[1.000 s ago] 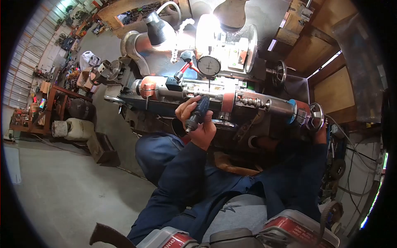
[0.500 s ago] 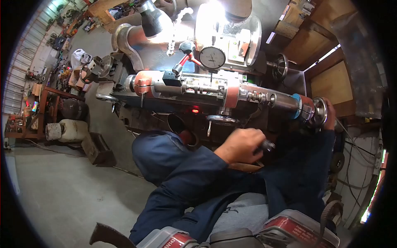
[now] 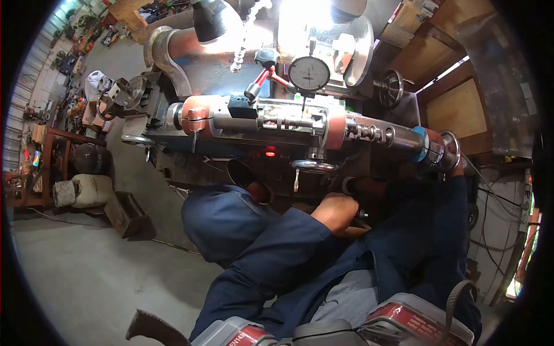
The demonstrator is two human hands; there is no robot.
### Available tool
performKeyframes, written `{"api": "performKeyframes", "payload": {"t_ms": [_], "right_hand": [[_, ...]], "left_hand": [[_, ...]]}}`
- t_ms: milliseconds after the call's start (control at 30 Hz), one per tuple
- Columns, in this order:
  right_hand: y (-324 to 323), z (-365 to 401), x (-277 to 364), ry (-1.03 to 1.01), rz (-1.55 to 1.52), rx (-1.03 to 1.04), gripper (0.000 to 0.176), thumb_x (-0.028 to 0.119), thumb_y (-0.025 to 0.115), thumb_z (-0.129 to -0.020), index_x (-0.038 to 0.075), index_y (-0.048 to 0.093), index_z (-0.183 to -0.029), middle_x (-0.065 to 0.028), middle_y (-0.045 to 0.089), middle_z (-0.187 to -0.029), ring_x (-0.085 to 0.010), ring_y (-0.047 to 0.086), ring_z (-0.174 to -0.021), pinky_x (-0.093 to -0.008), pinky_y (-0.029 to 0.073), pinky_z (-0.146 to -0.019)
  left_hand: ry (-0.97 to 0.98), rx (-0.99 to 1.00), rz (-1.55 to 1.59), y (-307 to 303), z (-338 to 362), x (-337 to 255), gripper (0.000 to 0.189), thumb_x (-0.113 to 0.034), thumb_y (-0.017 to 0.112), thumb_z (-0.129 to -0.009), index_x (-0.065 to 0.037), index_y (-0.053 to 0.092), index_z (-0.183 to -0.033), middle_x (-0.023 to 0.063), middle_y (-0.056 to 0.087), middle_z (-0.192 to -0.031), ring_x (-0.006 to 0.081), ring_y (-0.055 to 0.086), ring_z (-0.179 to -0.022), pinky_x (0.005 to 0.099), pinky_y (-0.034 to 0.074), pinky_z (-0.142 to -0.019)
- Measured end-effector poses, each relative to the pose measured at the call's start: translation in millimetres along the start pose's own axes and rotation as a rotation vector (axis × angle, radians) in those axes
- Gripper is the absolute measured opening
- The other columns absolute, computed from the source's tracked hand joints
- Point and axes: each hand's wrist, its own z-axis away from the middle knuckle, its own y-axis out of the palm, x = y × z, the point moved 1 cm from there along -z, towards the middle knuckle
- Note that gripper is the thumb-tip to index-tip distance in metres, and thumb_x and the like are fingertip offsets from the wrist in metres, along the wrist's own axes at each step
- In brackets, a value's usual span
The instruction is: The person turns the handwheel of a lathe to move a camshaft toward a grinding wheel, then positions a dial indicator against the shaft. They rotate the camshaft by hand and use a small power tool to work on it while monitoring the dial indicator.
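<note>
My left hand (image 3: 336, 211) is closed, low in front of the machine, with its fingers mostly hidden. The metal end of a dark-handled tool (image 3: 362, 214) sticks out at its right side. At the machine's right end, my right hand (image 3: 457, 169) shows only as a strip of skin below the handwheel (image 3: 450, 151); its fingers are hidden. A long shaft assembly lies across the machine, with red clamp collars (image 3: 197, 116) and a blue band (image 3: 418, 138). Over it stands a dial gauge (image 3: 309, 74), beside a red-armed holder (image 3: 259, 83) on a black block (image 3: 243, 107).
A crank handwheel (image 3: 314, 166) projects from the machine's front. Another handwheel (image 3: 392, 89) is behind. A lamp (image 3: 214, 22) hangs overhead. On the left floor are a pale gas cylinder (image 3: 91, 190) and an open box (image 3: 128, 214).
The view has shifted slightly. My left hand has turned and lowered, hiding most of the tool. My right hand has dropped lower at the handwheel, and less of it shows.
</note>
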Motion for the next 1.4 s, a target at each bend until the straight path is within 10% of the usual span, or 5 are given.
{"api": "performKeyframes", "payload": {"t_ms": [200,400,667,833,1400], "right_hand": [[-67.9,38.8,86.1,0.293,0.188,0.484,0.04,0.043,0.066,-0.098,0.004,0.066,-0.108,-0.0017,0.066,-0.09,-0.0092,0.062,-0.077,-0.0234,0.047,-0.065],[-4.4,-11.7,37.6,0.165,-0.28,0.063,0.027,0.028,0.061,-0.101,0.004,0.066,-0.112,-0.0031,0.066,-0.101,-0.0119,0.061,-0.091,-0.0289,0.05,-0.079],[-80.0,13.9,104.8,0.34,0.608,0.597,0.062,0.044,0.062,-0.101,0.0,0.052,-0.145,-0.017,0.055,-0.145,-0.0312,0.05,-0.136,-0.0451,0.041,-0.112],[-5.0,-11.7,21.7,0.1,0.001,0.014,0.039,0.032,0.059,-0.102,0.003,0.059,-0.128,-0.0097,0.061,-0.121,-0.0215,0.056,-0.111,-0.037,0.046,-0.094],[-4.7,4.3,0.7,0.045,0.115,0.069,0.017,0.02,0.061,-0.099,0.005,0.066,-0.108,-0.0005,0.068,-0.095,-0.011,0.063,-0.08,-0.0289,0.052,-0.07]], "left_hand": [[-0.047,0.017,0.016,-7.5,3.3,0.0,0.019,-0.017,0.073,-0.076,-0.003,0.072,-0.089,0.0184,0.073,-0.087,0.0364,0.072,-0.088,0.0453,0.058,-0.077],[-0.052,0.037,0.019,-10.0,3.5,-5.0,0.017,-0.013,0.074,-0.073,-0.003,0.073,-0.088,0.0175,0.074,-0.087,0.0349,0.073,-0.086,0.0439,0.058,-0.076],[-0.077,0.003,0.06,-10.5,4.5,-1.5,0.018,-0.01,0.073,-0.073,-0.003,0.072,-0.09,0.0174,0.073,-0.087,0.0356,0.073,-0.088,0.044,0.058,-0.077],[-0.065,0.024,0.04,-15.0,3.8,-3.2,0.017,-0.008,0.072,-0.073,-0.004,0.074,-0.09,0.0167,0.074,-0.087,0.0353,0.073,-0.088,0.044,0.058,-0.077],[-0.067,-0.049,0.079,-12.1,2.8,1.6,0.015,-0.01,0.074,-0.072,-0.003,0.075,-0.086,0.0176,0.074,-0.089,0.0355,0.073,-0.087,0.0435,0.058,-0.076]]}}
